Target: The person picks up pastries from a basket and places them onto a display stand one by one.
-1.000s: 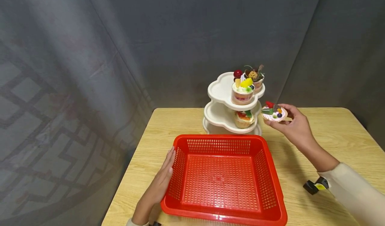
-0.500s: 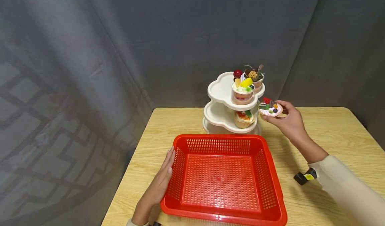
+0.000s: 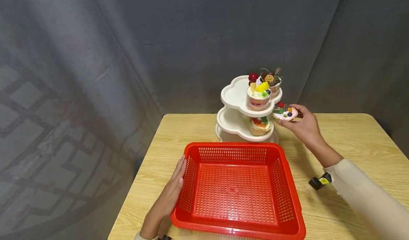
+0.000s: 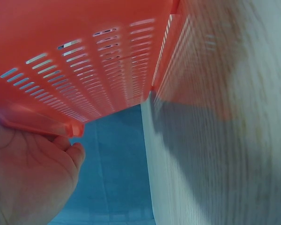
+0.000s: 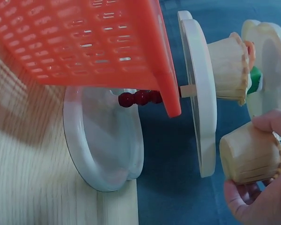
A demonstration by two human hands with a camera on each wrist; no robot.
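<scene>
My right hand (image 3: 305, 126) pinches a fruit tart (image 3: 285, 113) topped with pink cream, a strawberry and berries, at the right side of the white tiered stand (image 3: 234, 92). From the right wrist view, this tart (image 5: 253, 152) is tilted beside the middle tier, apart from it. Another fruit tart (image 3: 259, 127) sits on that tier. The top tier bears a yellow-fruit dessert cup (image 3: 258, 97) and a cookie-topped cup (image 3: 273, 83) behind it. My left hand (image 3: 169, 194) rests with straight fingers along the left rim of the red basket (image 3: 231, 146).
The basket stands in front of the stand on a wooden table (image 3: 348, 140). Dark red beads on the stand's post (image 5: 140, 97) show below the middle tier in the right wrist view. A grey curtain (image 3: 191, 37) hangs behind the table.
My right hand has moved left with the fruit tart, closer to the stand's middle tier. The left hand and the basket have stayed in place.
</scene>
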